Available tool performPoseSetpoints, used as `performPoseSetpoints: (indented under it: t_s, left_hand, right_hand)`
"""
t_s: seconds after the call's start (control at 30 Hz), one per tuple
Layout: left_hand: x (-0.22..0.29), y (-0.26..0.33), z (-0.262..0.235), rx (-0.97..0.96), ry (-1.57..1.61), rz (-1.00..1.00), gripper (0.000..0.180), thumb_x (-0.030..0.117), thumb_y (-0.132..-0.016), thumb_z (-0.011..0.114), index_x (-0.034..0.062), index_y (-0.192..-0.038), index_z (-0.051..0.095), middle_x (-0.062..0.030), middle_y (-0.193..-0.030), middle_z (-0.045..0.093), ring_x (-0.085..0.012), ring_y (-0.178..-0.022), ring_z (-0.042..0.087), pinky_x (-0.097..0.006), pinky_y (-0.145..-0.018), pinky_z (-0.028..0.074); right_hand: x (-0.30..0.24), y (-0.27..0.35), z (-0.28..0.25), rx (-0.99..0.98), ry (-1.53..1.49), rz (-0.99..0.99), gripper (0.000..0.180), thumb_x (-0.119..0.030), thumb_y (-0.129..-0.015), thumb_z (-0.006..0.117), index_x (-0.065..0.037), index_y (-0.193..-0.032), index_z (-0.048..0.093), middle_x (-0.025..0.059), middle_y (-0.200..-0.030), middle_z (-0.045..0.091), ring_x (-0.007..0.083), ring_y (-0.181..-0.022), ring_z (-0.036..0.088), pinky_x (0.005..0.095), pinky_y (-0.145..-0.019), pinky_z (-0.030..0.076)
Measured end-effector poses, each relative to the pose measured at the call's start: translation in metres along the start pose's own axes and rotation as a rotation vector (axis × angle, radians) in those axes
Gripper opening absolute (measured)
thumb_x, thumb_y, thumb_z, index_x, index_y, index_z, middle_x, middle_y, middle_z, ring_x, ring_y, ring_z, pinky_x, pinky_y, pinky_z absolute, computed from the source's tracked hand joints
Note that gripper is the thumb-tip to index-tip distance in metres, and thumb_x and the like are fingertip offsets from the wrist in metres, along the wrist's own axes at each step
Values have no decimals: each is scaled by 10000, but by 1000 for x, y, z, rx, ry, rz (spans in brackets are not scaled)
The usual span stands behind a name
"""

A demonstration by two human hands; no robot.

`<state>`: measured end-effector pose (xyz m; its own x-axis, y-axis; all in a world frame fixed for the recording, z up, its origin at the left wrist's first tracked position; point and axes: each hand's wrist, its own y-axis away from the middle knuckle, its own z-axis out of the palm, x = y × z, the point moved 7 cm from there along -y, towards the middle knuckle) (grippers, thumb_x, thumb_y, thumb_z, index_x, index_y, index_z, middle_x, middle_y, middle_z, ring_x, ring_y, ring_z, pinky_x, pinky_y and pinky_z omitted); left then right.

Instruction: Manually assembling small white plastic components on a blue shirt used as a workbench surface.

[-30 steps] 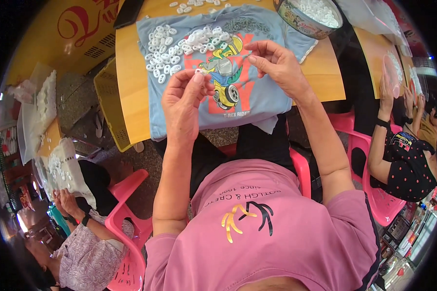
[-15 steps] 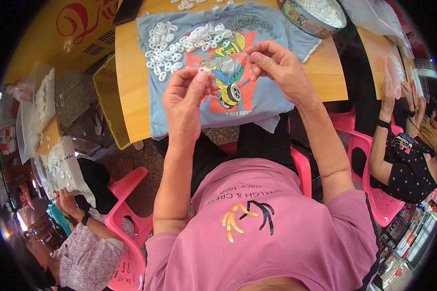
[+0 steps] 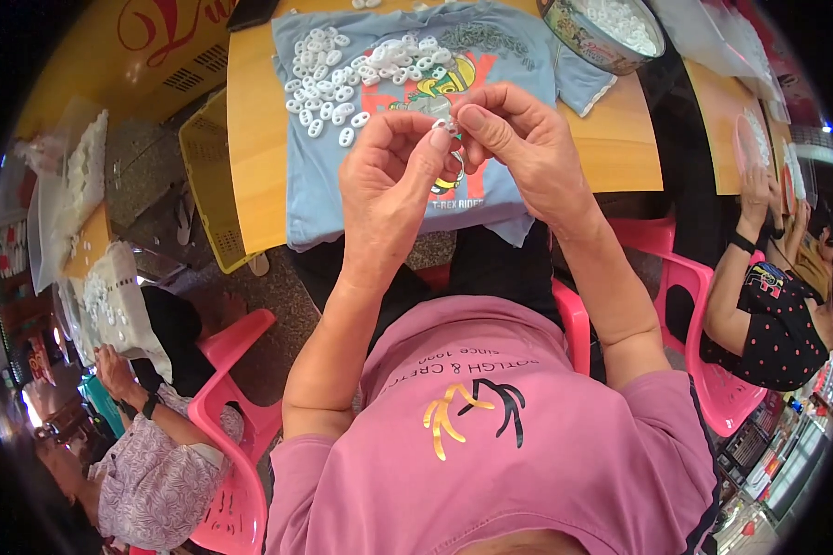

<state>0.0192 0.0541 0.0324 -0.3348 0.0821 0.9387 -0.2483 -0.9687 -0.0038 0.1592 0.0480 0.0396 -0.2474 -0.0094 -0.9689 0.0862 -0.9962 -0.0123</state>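
White piece [image 3: 441,123] above cloth [image 3: 319,194], inside edges

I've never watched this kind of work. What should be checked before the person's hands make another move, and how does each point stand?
1. White piece pinched in the left hand: ok.
2. Right hand close to that piece: ok, fingertips right beside it.
3. Anything in the right hand's grip: cannot tell, too small.
4. Loose white pieces lying on the blue shirt: ok.
5. Dark green heap apart from both hands: ok.
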Motion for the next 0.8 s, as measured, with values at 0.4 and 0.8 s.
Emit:
performPoseSetpoints:
  t_s: [0.4, 0.8]
  left_hand:
    - [6, 9, 2, -5, -17, 27, 126, 83, -937, 638, -12, -1001, 585, -61, -886, 659, -95, -743, 634, -234, -670, 532]
    - [7, 11, -1, 24, -14, 37, 133, 84, -937, 638, -16, -1007, 586, -51, -860, 648, -90, -724, 624, -233, -653, 524]
  right_hand:
    - [-3, 8, 5, 59, 0, -21, 204, -166, -964, 626, 5, -1075, 627, 8, -817, 612, 74, -694, 559, 218, -651, 473]
    - [-17, 16, 12, 69, 317, -179, 162, -130, -967, 619, 24, -1015, 601, 1, -808, 596, 60, -681, 550, 208, -627, 471]
